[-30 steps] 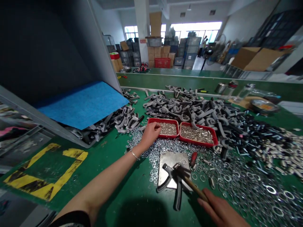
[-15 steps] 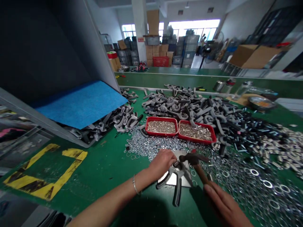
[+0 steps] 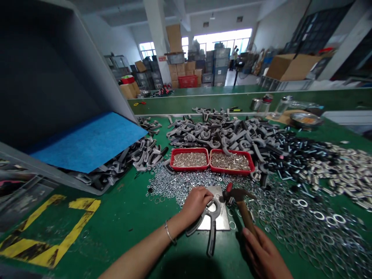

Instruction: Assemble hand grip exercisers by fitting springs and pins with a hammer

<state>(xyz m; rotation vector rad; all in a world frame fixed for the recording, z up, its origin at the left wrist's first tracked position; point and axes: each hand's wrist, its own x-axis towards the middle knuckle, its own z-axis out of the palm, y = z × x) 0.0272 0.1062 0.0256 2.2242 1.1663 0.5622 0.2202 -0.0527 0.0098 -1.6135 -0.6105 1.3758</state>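
A grey plier-like tool (image 3: 213, 217) with black-lined handles lies on a bright metal plate (image 3: 223, 217), handles toward me. My left hand (image 3: 197, 203) is closed at its upper left, fingertips pinching its ring-shaped head. A small silvery cylinder (image 3: 209, 203) shows just under those fingertips; whether they touch it I cannot tell. My right hand (image 3: 261, 248) is wrapped round the wooden handle of a claw hammer (image 3: 236, 194). The hammer's head is raised just right of the tool, apart from it.
Two red trays (image 3: 190, 169) of small metal pins stand beyond the plate. Around them spread loose washers and rings (image 3: 279, 221), with grey tool parts (image 3: 203, 131) heaped behind. A big grey bin (image 3: 101, 190) lies tipped at left; white cylinders (image 3: 348, 170) are piled at right.
The hammer head has moved off the tool's head to its right. The tool has turned slightly, its ring showing more fully. My left hand keeps its grip; the whole view has shifted a little.
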